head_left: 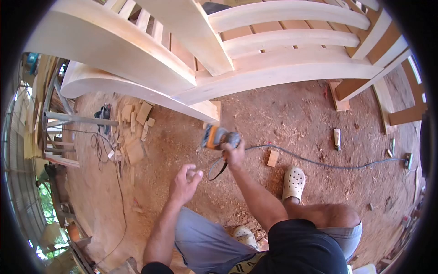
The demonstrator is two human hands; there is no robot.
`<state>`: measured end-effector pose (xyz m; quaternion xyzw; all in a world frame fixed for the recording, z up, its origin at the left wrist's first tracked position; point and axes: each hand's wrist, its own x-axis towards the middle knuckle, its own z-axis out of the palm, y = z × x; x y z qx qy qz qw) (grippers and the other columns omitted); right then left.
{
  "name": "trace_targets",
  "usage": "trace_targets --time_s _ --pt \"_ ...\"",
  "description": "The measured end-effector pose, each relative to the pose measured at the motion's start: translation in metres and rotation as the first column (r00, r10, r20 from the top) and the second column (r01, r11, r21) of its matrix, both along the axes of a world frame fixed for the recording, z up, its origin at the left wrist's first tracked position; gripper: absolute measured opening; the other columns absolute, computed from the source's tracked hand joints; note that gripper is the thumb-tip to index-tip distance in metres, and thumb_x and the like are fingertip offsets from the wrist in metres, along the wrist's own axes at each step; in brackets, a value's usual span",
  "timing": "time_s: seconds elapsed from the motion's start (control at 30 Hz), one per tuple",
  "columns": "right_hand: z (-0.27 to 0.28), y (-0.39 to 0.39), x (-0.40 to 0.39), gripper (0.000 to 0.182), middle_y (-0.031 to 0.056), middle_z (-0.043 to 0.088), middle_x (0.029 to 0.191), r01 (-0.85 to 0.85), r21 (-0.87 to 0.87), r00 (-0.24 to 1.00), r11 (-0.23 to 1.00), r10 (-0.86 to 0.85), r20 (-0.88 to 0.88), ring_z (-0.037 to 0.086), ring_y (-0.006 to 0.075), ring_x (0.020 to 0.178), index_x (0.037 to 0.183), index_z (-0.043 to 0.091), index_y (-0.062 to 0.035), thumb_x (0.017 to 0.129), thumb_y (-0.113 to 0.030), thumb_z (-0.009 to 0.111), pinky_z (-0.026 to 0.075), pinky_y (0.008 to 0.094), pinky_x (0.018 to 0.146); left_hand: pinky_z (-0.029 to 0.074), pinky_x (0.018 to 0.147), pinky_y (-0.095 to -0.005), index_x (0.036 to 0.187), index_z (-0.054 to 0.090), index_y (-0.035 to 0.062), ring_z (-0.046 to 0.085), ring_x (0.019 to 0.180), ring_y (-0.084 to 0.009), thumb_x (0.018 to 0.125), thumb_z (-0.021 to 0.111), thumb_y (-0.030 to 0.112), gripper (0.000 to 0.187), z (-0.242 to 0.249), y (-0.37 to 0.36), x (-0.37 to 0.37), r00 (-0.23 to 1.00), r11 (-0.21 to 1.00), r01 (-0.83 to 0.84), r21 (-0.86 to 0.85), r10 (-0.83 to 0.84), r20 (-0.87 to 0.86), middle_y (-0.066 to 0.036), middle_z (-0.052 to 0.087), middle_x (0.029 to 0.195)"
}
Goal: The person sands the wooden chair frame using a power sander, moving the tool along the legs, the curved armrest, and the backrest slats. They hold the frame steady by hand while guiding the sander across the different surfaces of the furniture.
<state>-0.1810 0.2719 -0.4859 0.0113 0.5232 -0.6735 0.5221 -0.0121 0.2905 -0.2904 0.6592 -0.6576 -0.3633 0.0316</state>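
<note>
While the right hand grips the dark end of an orange-and-grey power sander, the left hand hangs nearby with nothing in it, its fingers loosely curled and the thumb apart from the palm. The right fingers are wrapped around the tool's body, though blur hides how each one lies. The sander is above the dirt floor, just below the squared end of a curved pale wooden rail on a slatted furniture frame; whether the two touch, I cannot tell.

Judging by its looks, the sander should be stiff, compact and moderately heavy, light enough for one hand but likely to buzz and tug when running. The rounded dark body seems the place to hold, with the fingers well away from the flat face. Its flexible power cord loops below the hand, then runs past a small wood block towards a socket box, and could drag or snag.
</note>
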Motion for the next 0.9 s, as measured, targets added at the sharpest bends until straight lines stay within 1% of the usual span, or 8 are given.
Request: trace_targets --time_s 0.07,0.1,0.17,0.2,0.3,0.4,0.5,0.9 --pt "-0.016 -0.003 -0.026 0.066 0.0095 0.061 0.086 0.087 -0.082 0.981 0.993 -0.071 0.178 0.059 0.0195 0.058 0.133 0.042 -0.0064 0.076 -0.007 0.074 0.051 0.0359 0.046 0.057 0.084 -0.0421 0.130 0.065 0.0078 0.073 0.092 -0.0269 0.096 0.072 0.046 0.052 0.005 0.013 0.003 0.998 0.998 0.030 0.051 -0.033 0.048 -0.013 0.077 0.104" --pt "-0.018 -0.007 -0.035 0.056 0.0114 0.063 0.088 0.139 -0.069 0.970 0.988 -0.122 0.211 0.061 0.0227 0.059 0.125 0.048 -0.0033 0.074 -0.007 0.069 0.054 0.0368 0.050 0.057 0.084 -0.0421 0.130 0.065 0.0077 0.073 0.092 -0.0267 0.096 0.072 0.046 0.052 -0.002 0.019 0.006 1.000 0.997 0.009 0.074 -0.011 0.028 -0.012 0.077 0.104" --pt "-0.048 -0.007 -0.053 0.046 0.0136 0.066 0.094 0.030 -0.239 0.944 0.971 0.051 0.327 0.061 0.0251 0.058 0.114 0.055 -0.0008 0.070 -0.009 0.064 0.056 0.0375 0.051 0.057 0.084 -0.0420 0.130 0.065 0.0077 0.073 0.092 -0.0264 0.096 0.072 0.046 0.052 -0.019 0.033 0.013 0.999 0.992 -0.036 0.122 0.038 -0.016 -0.012 0.077 0.104" --pt "-0.056 -0.009 -0.059 0.041 0.0145 0.067 0.100 -0.041 -0.250 0.916 0.967 0.136 0.376 0.065 0.0280 0.069 0.106 0.060 -0.0002 0.066 -0.011 0.060 0.058 0.0410 0.063 0.057 0.086 -0.0419 0.130 0.065 0.0078 0.074 0.095 -0.0271 0.096 0.073 0.045 0.051 -0.023 0.038 0.011 1.000 0.995 -0.010 0.102 0.013 -0.024 -0.013 0.077 0.106" --pt "-0.070 -0.018 -0.058 0.046 0.0131 0.067 0.101 -0.012 -0.308 0.855 0.951 0.170 0.490 0.065 0.0290 0.081 0.108 0.061 -0.0012 0.063 -0.013 0.058 0.057 0.0434 0.073 0.057 0.088 -0.0418 0.130 0.065 0.0079 0.074 0.098 -0.0289 0.096 0.074 0.044 0.051 -0.032 0.042 0.009 0.991 0.968 0.131 0.212 -0.126 -0.037 -0.015 0.077 0.108" --pt "-0.069 -0.028 -0.055 0.049 0.0111 0.066 0.099 -0.019 -0.359 0.835 0.933 0.213 0.508 0.062 0.0304 0.086 0.108 0.062 -0.0022 0.060 -0.012 0.057 0.053 0.0433 0.077 0.057 0.085 -0.0388 0.129 0.066 0.0058 0.072 0.095 -0.0215 0.097 0.075 0.040 0.047 -0.024 0.039 -0.002 0.993 0.978 0.096 0.185 -0.082 -0.082 -0.012 0.076 0.103" --pt "-0.073 -0.040 -0.054 0.049 0.0112 0.066 0.098 -0.012 -0.375 0.831 0.927 0.218 0.512 0.062 0.0313 0.085 0.107 0.062 -0.0024 0.059 -0.011 0.057 0.054 0.0432 0.076 0.058 0.089 -0.0429 0.130 0.065 0.0072 0.075 0.100 -0.0308 0.097 0.073 0.043 0.050 -0.030 0.039 0.004 0.994 0.979 0.086 0.184 -0.072 -0.080 -0.017 0.076 0.110" --pt "-0.093 -0.065 -0.051 0.048 0.0126 0.066 0.096 -0.081 -0.262 0.907 0.962 0.180 0.381 0.066 0.0315 0.075 0.110 0.060 -0.0034 0.063 -0.009 0.058 0.059 0.0468 0.068 0.058 0.089 -0.0435 0.131 0.064 0.0080 0.075 0.102 -0.0302 0.096 0.072 0.044 0.050 -0.021 0.046 0.015 0.995 0.981 0.091 0.173 -0.082 -0.057 -0.016 0.076 0.108"
